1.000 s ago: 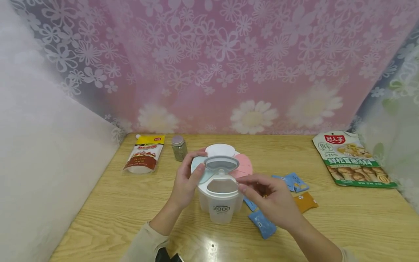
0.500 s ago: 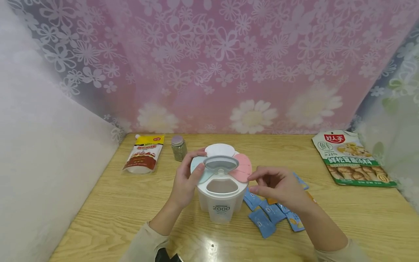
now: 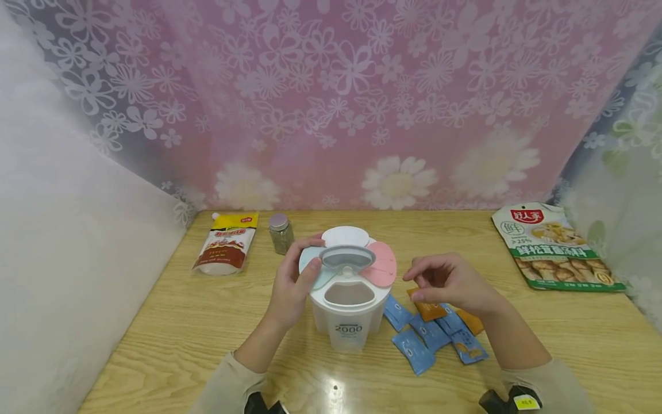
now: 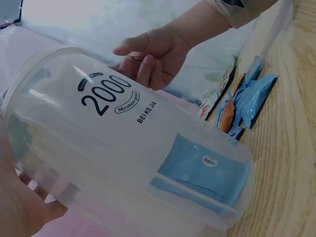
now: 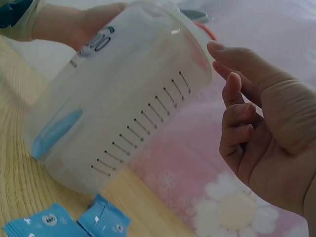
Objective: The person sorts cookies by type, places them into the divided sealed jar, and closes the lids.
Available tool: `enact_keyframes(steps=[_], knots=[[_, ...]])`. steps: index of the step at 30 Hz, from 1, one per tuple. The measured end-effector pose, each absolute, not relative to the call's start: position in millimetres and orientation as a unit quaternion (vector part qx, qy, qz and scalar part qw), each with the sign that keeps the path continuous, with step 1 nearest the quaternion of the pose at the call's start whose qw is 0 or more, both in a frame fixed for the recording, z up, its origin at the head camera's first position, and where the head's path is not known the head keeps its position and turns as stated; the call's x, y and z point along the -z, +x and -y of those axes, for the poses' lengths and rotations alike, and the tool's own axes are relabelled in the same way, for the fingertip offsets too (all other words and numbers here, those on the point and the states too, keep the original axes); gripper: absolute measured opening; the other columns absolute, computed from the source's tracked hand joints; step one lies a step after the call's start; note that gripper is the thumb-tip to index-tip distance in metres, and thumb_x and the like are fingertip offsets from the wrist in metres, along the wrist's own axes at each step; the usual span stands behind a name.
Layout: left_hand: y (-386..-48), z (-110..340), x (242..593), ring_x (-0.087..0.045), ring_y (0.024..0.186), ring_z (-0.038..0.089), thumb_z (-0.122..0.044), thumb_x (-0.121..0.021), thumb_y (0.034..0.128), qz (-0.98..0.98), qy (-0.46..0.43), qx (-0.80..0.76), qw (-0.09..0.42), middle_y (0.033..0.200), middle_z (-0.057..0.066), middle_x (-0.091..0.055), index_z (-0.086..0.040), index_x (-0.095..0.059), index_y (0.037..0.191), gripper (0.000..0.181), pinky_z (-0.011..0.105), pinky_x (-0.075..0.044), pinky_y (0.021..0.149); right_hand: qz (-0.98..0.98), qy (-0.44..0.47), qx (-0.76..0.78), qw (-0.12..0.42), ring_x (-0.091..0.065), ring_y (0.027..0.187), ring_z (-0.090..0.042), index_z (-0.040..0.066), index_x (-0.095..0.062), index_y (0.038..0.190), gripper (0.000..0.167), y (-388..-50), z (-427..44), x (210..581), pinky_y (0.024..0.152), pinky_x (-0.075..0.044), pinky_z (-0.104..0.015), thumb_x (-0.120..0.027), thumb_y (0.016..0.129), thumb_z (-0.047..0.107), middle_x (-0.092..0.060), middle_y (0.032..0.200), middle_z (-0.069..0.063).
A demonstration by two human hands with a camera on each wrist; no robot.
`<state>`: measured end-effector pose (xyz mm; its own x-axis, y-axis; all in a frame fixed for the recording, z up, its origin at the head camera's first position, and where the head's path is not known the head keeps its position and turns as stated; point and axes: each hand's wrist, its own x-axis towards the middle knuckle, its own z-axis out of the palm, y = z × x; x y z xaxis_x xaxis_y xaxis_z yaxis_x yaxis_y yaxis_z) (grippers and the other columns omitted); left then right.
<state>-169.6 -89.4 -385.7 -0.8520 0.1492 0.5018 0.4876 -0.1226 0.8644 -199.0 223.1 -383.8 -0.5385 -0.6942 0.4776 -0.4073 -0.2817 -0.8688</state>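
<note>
A clear storage canister [image 3: 349, 322] marked 2000 stands upright. Its lid has blue, white and pink [image 3: 383, 263] flaps, and the front grey flap [image 3: 347, 256] is raised over an opening. My left hand [image 3: 292, 284] grips the canister's left side, thumb on the blue flap. Through the wall, the left wrist view shows a blue packet [image 4: 205, 168] at the bottom. My right hand [image 3: 455, 286] hovers to the right, apart from the canister, fingers loosely bent and holding nothing. Below it lie several small packets, some blue [image 3: 414, 351], some orange [image 3: 428, 307].
At the back left lies a yellow, white and brown pouch [image 3: 226, 244] with a spout. A small jar [image 3: 281, 234] with a purple lid stands beside it. A green and white food bag [image 3: 555, 247] lies at the back right. A floral curtain [image 3: 331, 115] hangs behind the table.
My right hand has moved right, from the edge of the canister's opening to over the packets. The left hand keeps its grip, and the front flap stays raised.
</note>
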Motion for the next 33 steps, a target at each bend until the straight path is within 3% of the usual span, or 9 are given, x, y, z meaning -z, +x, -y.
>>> enact_keyframes(steps=[5, 10, 16, 19, 25, 33], knots=[[-169.2, 89.5, 385.8, -0.049, 0.133, 0.014, -0.010, -0.050, 0.0986, 0.652, -0.246, 0.707, 0.122, 0.145, 0.025, -0.048, 0.008, -0.049, 0.128, 0.034, 0.021, -0.044, 0.106, -0.624, -0.447, 0.628, 0.129, -0.041, 0.063, -0.021, -0.001, -0.069, 0.116, 0.040, -205.3, -230.0, 393.8, 0.045, -0.036, -0.036, -0.062, 0.082, -0.022, -0.049, 0.079, -0.005], [-170.0, 89.5, 385.8, -0.049, 0.133, 0.014, -0.009, -0.050, 0.0982, 0.651, -0.246, 0.707, 0.122, 0.145, 0.025, -0.048, 0.008, -0.049, 0.128, 0.034, 0.021, -0.043, 0.107, -0.684, -0.384, 0.599, 0.160, -0.046, 0.065, -0.018, 0.000, -0.070, 0.115, 0.031, -212.4, -236.2, 407.4, 0.050, -0.043, -0.031, -0.069, 0.085, -0.010, -0.056, 0.083, 0.001], [-170.9, 89.9, 387.8, -0.050, 0.133, 0.014, -0.007, -0.050, 0.0975, 0.650, -0.245, 0.710, 0.121, 0.144, 0.025, -0.048, 0.008, -0.049, 0.127, 0.033, 0.021, -0.043, 0.107, -0.730, -0.333, 0.562, 0.200, -0.051, 0.070, -0.009, -0.004, -0.065, 0.120, 0.038, -221.6, -238.2, 429.0, 0.059, -0.048, -0.023, -0.075, 0.085, 0.002, -0.063, 0.087, 0.002], [-170.6, 89.8, 388.6, -0.049, 0.133, 0.015, -0.007, -0.050, 0.0975, 0.651, -0.245, 0.708, 0.122, 0.144, 0.025, -0.048, 0.008, -0.049, 0.127, 0.033, 0.021, -0.043, 0.107, -0.738, -0.336, 0.546, 0.211, -0.051, 0.068, -0.008, -0.007, -0.062, 0.123, 0.042, -224.3, -237.7, 438.0, 0.058, -0.049, -0.022, -0.076, 0.085, 0.003, -0.063, 0.090, -0.004], [-169.4, 89.0, 387.1, -0.049, 0.132, 0.015, -0.009, -0.051, 0.0979, 0.649, -0.246, 0.710, 0.120, 0.144, 0.025, -0.048, 0.008, -0.050, 0.127, 0.034, 0.021, -0.044, 0.107, -0.763, -0.329, 0.507, 0.229, -0.048, 0.062, -0.004, 0.001, -0.063, 0.125, 0.046, -224.2, -234.2, 447.3, 0.054, -0.045, -0.020, -0.079, 0.083, 0.011, -0.060, 0.092, -0.023], [-168.4, 88.4, 386.5, -0.049, 0.133, 0.013, -0.008, -0.050, 0.0980, 0.645, -0.243, 0.715, 0.117, 0.145, 0.027, -0.047, 0.009, -0.048, 0.128, 0.035, 0.020, -0.043, 0.106, -0.769, -0.302, 0.505, 0.249, -0.048, 0.066, -0.006, 0.009, -0.061, 0.129, 0.052, -225.6, -228.7, 454.1, 0.057, -0.045, -0.022, -0.082, 0.082, 0.014, -0.052, 0.082, -0.006]])
